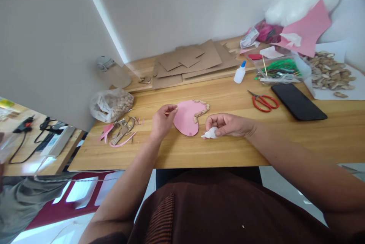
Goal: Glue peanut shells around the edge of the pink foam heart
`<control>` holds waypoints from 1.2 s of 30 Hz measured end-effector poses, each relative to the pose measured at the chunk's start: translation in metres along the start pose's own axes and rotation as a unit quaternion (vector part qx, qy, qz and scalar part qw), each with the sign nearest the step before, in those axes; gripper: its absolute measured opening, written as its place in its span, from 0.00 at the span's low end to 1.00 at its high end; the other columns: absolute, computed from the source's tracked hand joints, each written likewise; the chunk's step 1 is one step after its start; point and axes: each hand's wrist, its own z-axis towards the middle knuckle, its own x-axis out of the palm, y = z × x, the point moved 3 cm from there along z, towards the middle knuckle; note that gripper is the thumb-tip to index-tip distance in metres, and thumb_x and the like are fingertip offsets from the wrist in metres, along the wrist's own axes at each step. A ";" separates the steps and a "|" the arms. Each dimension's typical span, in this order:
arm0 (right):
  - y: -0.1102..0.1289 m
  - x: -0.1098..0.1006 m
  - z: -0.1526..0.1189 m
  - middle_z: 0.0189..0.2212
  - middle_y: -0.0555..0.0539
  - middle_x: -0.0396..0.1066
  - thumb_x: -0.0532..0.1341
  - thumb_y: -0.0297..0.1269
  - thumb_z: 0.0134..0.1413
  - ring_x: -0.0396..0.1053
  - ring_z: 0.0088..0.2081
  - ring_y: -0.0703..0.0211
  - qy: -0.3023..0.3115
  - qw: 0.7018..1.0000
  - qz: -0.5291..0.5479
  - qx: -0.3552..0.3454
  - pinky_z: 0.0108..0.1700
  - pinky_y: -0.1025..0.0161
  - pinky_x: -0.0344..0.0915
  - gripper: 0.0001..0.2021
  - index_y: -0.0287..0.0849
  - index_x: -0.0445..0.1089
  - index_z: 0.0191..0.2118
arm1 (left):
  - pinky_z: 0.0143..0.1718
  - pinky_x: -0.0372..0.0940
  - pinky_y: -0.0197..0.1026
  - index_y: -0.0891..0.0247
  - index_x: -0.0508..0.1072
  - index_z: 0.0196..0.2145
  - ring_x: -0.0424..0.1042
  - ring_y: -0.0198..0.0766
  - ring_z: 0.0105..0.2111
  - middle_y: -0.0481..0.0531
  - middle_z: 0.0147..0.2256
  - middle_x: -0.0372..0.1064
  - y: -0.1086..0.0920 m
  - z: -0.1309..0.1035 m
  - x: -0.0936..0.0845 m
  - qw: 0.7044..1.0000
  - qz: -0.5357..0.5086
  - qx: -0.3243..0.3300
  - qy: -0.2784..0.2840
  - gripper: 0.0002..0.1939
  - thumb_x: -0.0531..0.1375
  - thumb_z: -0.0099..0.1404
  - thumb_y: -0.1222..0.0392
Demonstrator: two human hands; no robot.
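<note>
A pink paper heart [186, 120] lies on the wooden table in front of me. Peanut shells [207, 108] run in a curved row along its upper right edge. My left hand [164, 118] is at the heart's left edge, its fingers pinched on a thin pale stick [171, 112], which is mostly hidden. Just right of the heart, my right hand [226, 124] is closed around a crumpled white tissue [210, 133] that pokes out toward the heart.
Behind are cardboard sheets [191, 61] and a glue bottle [240, 73]. To the right lie red-handled scissors [264, 103], a black phone [298, 101], a plastic box [281, 70] and a peanut shell pile [330, 73]. Scraps [122, 130] and a bag of peanuts [112, 104] sit left.
</note>
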 end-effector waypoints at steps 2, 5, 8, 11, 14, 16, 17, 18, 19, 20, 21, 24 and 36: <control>0.004 -0.005 -0.003 0.38 0.46 0.80 0.76 0.39 0.47 0.79 0.41 0.58 -0.042 0.999 0.008 -0.014 0.47 0.61 0.72 0.16 0.41 0.76 0.40 | 0.42 0.68 0.40 0.63 0.79 0.42 0.74 0.37 0.38 0.54 0.40 0.78 -0.008 -0.009 0.004 0.998 -0.059 -0.006 0.026 0.13 0.64 0.62 0.54; 0.008 -0.014 -0.007 0.35 0.48 0.79 0.76 0.39 0.48 0.79 0.37 0.58 -0.125 0.991 0.031 -0.032 0.38 0.65 0.71 0.16 0.43 0.75 0.41 | 0.40 0.68 0.37 0.62 0.78 0.43 0.73 0.34 0.36 0.51 0.37 0.76 -0.018 -0.022 0.010 0.973 -0.193 -0.080 0.093 0.16 0.67 0.60 0.51; 0.010 -0.020 -0.008 0.31 0.49 0.78 0.76 0.38 0.46 0.78 0.34 0.58 -0.182 0.981 0.044 -0.055 0.30 0.68 0.66 0.16 0.45 0.75 0.41 | 0.37 0.68 0.35 0.62 0.77 0.42 0.73 0.32 0.34 0.49 0.35 0.74 -0.027 -0.034 0.015 0.919 -0.322 -0.162 0.157 0.20 0.72 0.55 0.50; 0.013 -0.021 -0.008 0.29 0.49 0.78 0.77 0.37 0.44 0.75 0.31 0.61 -0.218 0.972 0.048 -0.075 0.28 0.68 0.64 0.16 0.45 0.76 0.39 | 0.34 0.69 0.33 0.61 0.77 0.41 0.73 0.30 0.32 0.49 0.35 0.73 -0.033 -0.044 0.017 0.875 -0.396 -0.211 0.183 0.22 0.76 0.51 0.52; 0.015 -0.021 -0.008 0.28 0.50 0.76 0.77 0.37 0.40 0.73 0.29 0.62 -0.242 0.965 0.058 -0.078 0.27 0.67 0.63 0.16 0.45 0.77 0.37 | 0.34 0.70 0.33 0.62 0.76 0.39 0.73 0.31 0.32 0.48 0.32 0.72 -0.034 -0.051 0.015 0.858 -0.422 -0.229 0.183 0.19 0.76 0.52 0.55; 0.015 -0.020 -0.007 0.27 0.51 0.75 0.77 0.37 0.39 0.71 0.28 0.62 -0.251 0.963 0.057 -0.077 0.27 0.66 0.62 0.16 0.45 0.76 0.36 | 0.35 0.71 0.35 0.61 0.76 0.39 0.73 0.32 0.32 0.48 0.31 0.71 -0.033 -0.056 0.013 0.854 -0.426 -0.238 0.178 0.16 0.74 0.55 0.56; 0.015 -0.019 -0.007 0.26 0.51 0.74 0.77 0.37 0.39 0.71 0.28 0.62 -0.255 0.962 0.053 -0.077 0.27 0.66 0.62 0.16 0.45 0.76 0.36 | 0.35 0.71 0.35 0.61 0.76 0.39 0.73 0.32 0.31 0.48 0.31 0.71 -0.032 -0.059 0.012 0.853 -0.427 -0.242 0.177 0.15 0.73 0.56 0.57; 0.015 -0.019 -0.007 0.27 0.51 0.74 0.77 0.37 0.39 0.70 0.28 0.62 -0.257 0.962 0.049 -0.078 0.26 0.66 0.61 0.16 0.45 0.76 0.35 | 0.36 0.72 0.35 0.61 0.76 0.40 0.73 0.32 0.31 0.48 0.31 0.71 -0.031 -0.061 0.011 0.851 -0.429 -0.246 0.177 0.15 0.72 0.57 0.57; 0.015 -0.019 -0.007 0.27 0.51 0.74 0.77 0.38 0.39 0.70 0.28 0.63 -0.259 0.962 0.043 -0.079 0.26 0.66 0.61 0.16 0.45 0.76 0.36 | 0.36 0.72 0.35 0.61 0.76 0.40 0.73 0.31 0.31 0.48 0.31 0.71 -0.029 -0.063 0.011 0.849 -0.431 -0.249 0.177 0.14 0.72 0.58 0.57; 0.015 -0.019 -0.007 0.28 0.51 0.75 0.77 0.38 0.39 0.70 0.28 0.63 -0.262 0.961 0.039 -0.081 0.26 0.66 0.61 0.16 0.45 0.76 0.36 | 0.36 0.71 0.35 0.62 0.76 0.40 0.73 0.31 0.31 0.48 0.31 0.72 -0.028 -0.064 0.010 0.847 -0.434 -0.251 0.177 0.15 0.72 0.58 0.57; 0.015 -0.019 -0.006 0.29 0.51 0.75 0.77 0.38 0.39 0.70 0.28 0.63 -0.266 0.960 0.035 -0.083 0.26 0.66 0.60 0.16 0.45 0.76 0.36 | 0.36 0.71 0.34 0.62 0.76 0.40 0.73 0.30 0.31 0.48 0.32 0.72 -0.028 -0.066 0.010 0.846 -0.435 -0.253 0.177 0.15 0.73 0.57 0.57; 0.014 -0.020 -0.007 0.28 0.51 0.75 0.78 0.38 0.38 0.69 0.27 0.63 -0.279 0.956 0.027 -0.087 0.26 0.66 0.60 0.16 0.45 0.76 0.35 | 0.34 0.70 0.33 0.63 0.78 0.40 0.73 0.29 0.30 0.48 0.32 0.73 -0.026 -0.067 0.010 0.860 -0.412 -0.249 0.172 0.18 0.74 0.55 0.55; 0.013 -0.020 -0.007 0.30 0.50 0.77 0.78 0.38 0.40 0.69 0.27 0.65 -0.282 0.954 0.014 -0.098 0.27 0.67 0.61 0.15 0.44 0.76 0.36 | 0.36 0.71 0.39 0.64 0.79 0.37 0.75 0.35 0.31 0.51 0.33 0.78 -0.020 -0.065 0.014 0.975 -0.177 -0.093 0.098 0.14 0.70 0.58 0.52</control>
